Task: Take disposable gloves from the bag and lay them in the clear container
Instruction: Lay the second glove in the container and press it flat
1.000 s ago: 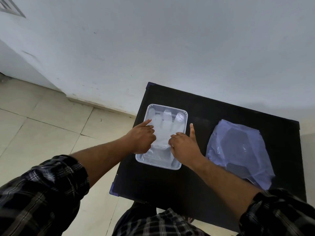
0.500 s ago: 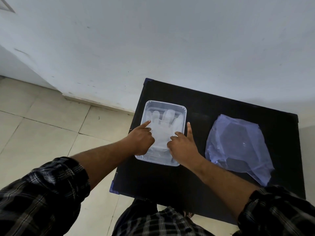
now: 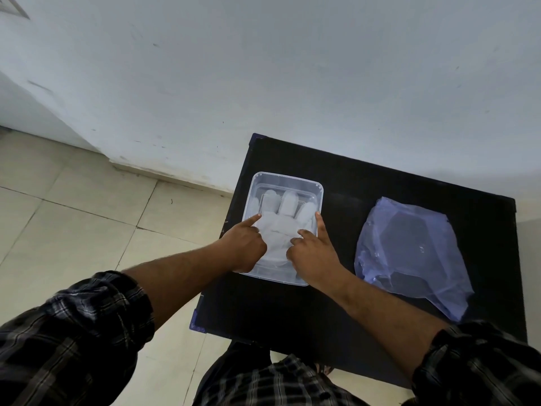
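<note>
Head view, from left to right: pale floor tiles (image 3: 73, 215) run up to a white wall (image 3: 263, 68), and my checked left sleeve (image 3: 67, 332) crosses the lower corner. My left hand (image 3: 244, 244) reaches over the near left part of the clear container (image 3: 288, 178), which sits on the left half of the black counter (image 3: 345, 177). Its index finger is stretched out, tip pressing the glove (image 3: 281, 227) near the container's left wall; the other fingers are curled under, gripping nothing. That translucent white glove lies flat inside the container, fingers pointing away from me toward the wall. My right hand (image 3: 314, 253) rests on the glove's right side, one finger extended along the right wall, another bent with its tip on the glove; it holds nothing either. Farther right, well apart from the container, the crumpled bluish bag (image 3: 415, 253) lies on the counter. My right sleeve (image 3: 480, 364) fills the bottom right corner.
</note>
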